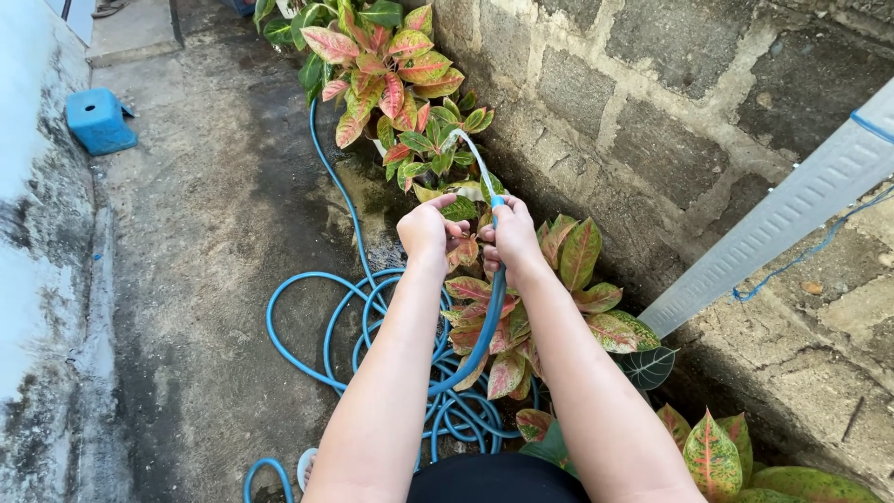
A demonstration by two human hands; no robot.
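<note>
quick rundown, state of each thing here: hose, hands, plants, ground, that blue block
blue hose: coiled on the ground, water arcing from its end
right hand: shut on the blue hose near its end
left hand: closed, beside the hose end
red-green plants: upright, leafy
ground: wet in patches
blue block: lying by the left wall

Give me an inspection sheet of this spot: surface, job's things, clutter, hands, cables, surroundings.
Surface: concrete ground, damp and stained.
Job's things: blue hose held at its end, water arcing onto the red-green leafy plants; spare hose coiled on the ground.
Clutter: blue plastic stool by the left wall.
Hands: left hand closed beside the hose end; right hand gripping the hose.
Cables: thin blue cord hanging off a grey metal rail.
Surroundings: block wall on the right.
</note>
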